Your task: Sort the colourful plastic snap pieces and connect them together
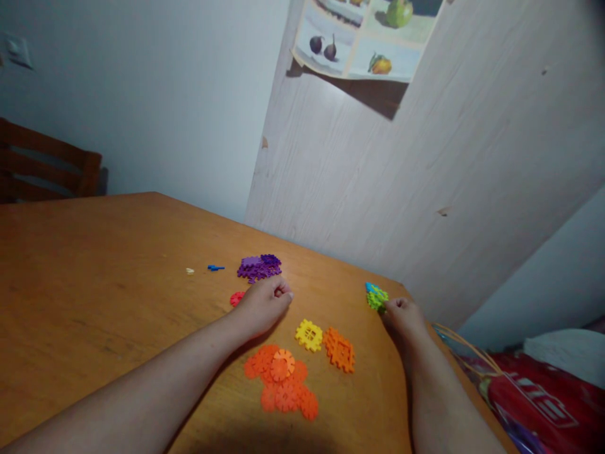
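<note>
My left hand (267,304) is held over the middle of the table with its fingers curled closed; whatever may be inside them is hidden. Just behind it lies a pile of purple plastic building pieces (259,267), and a red notched disc (237,298) is partly covered by the hand. At the right, my right hand (404,315) has its fingers closed at the edge of a green notched building piece (377,298), which overlaps a blue piece (371,287). Between my forearms are a yellow square piece (309,335), orange square pieces (339,350) and a heap of orange notched discs (283,381).
A small blue piece (216,268) and a cream-coloured bit (190,271) lie left on the wooden table (104,271). The wall panel (350,183) borders its far edge. A red bag (534,384) sits beyond the right edge, a wooden chair (47,161) at far left.
</note>
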A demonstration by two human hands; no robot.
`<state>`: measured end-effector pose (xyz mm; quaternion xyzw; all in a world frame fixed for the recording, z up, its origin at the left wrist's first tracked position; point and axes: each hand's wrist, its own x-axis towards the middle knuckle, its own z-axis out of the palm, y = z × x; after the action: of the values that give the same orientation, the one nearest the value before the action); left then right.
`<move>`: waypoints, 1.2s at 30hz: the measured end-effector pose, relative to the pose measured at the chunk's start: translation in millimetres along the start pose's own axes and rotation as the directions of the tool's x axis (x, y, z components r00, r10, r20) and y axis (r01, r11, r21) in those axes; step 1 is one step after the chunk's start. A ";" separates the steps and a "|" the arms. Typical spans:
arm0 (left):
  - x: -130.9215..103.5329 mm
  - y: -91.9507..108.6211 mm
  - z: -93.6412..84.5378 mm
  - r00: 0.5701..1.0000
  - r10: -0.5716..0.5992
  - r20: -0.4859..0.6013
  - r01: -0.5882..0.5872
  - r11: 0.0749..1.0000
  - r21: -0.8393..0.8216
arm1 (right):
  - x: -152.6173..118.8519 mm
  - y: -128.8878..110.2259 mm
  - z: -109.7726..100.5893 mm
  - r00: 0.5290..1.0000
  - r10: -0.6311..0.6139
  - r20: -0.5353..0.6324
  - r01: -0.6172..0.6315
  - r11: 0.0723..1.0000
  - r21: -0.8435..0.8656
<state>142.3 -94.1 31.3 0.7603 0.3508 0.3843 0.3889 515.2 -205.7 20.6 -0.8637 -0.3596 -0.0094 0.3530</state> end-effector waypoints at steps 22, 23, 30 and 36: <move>-0.3 1.4 -0.3 1.000 -0.008 0.006 0.008 1.000 -0.027 | 12.0 21.7 9.5 0.997 -0.082 -0.006 0.079 0.981 -0.176; -0.4 1.4 -0.4 1.000 -0.005 0.007 0.005 1.000 -0.025 | 11.9 21.7 9.9 0.996 -0.085 -0.004 0.083 0.980 -0.181; 0.4 0.1 -0.5 1.000 -0.001 0.008 0.001 1.000 -0.020 | 12.8 21.1 8.7 0.996 -0.084 -0.013 0.080 0.983 -0.167; -0.5 5.2 -2.1 1.000 -0.013 -0.004 0.012 1.000 -0.019 | 4.2 8.6 7.2 0.991 -0.075 -0.113 0.064 0.993 -0.099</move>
<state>141.5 -96.2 36.4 0.7534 0.3527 0.3869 0.3978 522.0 -202.9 11.2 -0.8643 -0.3674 -0.0894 0.3316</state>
